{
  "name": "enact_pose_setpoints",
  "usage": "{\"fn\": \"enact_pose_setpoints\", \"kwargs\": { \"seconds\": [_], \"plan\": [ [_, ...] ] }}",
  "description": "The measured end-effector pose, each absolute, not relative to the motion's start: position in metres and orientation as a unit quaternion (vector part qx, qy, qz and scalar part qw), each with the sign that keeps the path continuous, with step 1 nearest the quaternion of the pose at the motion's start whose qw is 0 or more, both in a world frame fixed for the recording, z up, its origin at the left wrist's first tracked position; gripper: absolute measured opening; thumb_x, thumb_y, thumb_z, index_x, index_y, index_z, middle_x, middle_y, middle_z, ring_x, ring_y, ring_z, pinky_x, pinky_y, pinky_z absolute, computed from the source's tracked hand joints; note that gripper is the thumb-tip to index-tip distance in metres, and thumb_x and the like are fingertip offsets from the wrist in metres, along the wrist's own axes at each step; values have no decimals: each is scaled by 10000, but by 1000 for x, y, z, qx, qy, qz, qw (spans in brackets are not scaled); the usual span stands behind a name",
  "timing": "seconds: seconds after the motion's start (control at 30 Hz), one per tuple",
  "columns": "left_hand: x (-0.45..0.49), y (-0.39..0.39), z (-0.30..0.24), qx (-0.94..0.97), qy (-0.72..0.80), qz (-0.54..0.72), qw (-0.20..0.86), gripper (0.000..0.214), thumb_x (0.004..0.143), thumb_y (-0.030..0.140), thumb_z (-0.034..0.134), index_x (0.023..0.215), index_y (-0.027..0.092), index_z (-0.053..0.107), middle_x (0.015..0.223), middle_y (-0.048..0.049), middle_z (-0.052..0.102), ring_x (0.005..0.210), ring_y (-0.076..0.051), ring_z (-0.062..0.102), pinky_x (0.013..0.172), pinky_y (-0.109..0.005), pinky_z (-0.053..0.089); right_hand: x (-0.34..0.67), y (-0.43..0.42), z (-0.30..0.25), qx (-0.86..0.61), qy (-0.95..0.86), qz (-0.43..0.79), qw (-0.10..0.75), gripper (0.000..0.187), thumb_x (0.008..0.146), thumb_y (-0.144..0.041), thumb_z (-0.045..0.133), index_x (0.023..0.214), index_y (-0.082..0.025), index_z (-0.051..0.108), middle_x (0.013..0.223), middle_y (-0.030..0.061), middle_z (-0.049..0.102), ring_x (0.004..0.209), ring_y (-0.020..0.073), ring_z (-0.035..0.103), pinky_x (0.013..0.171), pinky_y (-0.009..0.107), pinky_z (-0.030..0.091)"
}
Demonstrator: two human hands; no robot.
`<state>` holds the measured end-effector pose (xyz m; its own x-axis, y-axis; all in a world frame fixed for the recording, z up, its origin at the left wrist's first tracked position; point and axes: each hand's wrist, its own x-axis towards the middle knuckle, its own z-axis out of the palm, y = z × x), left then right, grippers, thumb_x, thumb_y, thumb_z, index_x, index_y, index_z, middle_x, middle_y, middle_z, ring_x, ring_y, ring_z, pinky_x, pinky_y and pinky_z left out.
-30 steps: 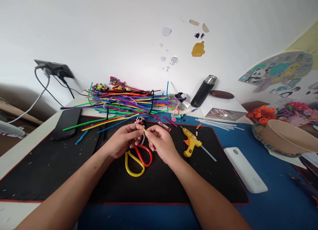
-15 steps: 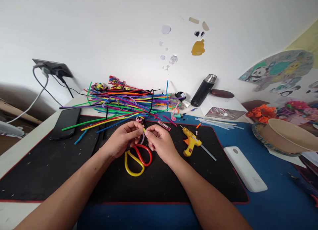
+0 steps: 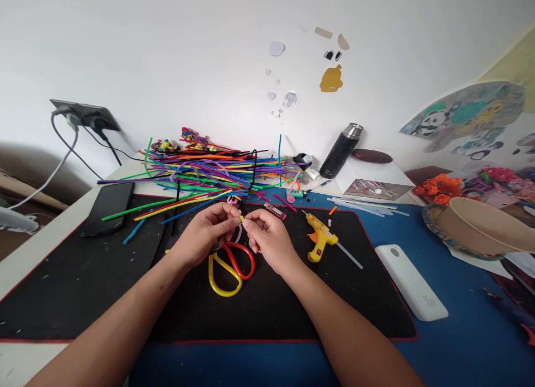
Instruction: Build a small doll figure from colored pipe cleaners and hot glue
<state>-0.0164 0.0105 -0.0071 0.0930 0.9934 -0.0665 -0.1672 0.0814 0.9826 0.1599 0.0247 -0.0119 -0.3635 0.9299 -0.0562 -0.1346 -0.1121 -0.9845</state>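
A small, thin yellow piece (image 3: 242,218) sat between your fingertips, pinched by both your left hand (image 3: 208,231) and right hand (image 3: 270,236). That grip had barely changed over the last second, so the piece remained jointly held. Nearer you lay red-and-yellow-handled scissors (image 3: 225,294) on the black, red-edged mat (image 3: 355,298); rightward, a yellow plastic glue gun (image 3: 321,243).

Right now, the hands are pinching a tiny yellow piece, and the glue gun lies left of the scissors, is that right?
Not quite: the glue gun lies right of the scissors, as the head view shows. The left hand and right hand do pinch the yellow piece.
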Motion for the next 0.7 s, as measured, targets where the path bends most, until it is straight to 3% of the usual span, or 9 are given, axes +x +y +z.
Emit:
{"fn": "enact_pose_setpoints", "kwargs": {
  "seconds": [0.7],
  "plan": [
    [-17, 11, -4, 418, 446, 486, 625, 378, 723, 422, 936, 905, 193, 696, 668, 47, 591, 505, -89, 517, 412, -175, 377, 160, 24, -11, -377, -521, 642, 417, 249, 880, -440, 721, 878, -213, 620, 552, -91, 530, 422, 87, 458, 430, 223, 320]
  ]
}}
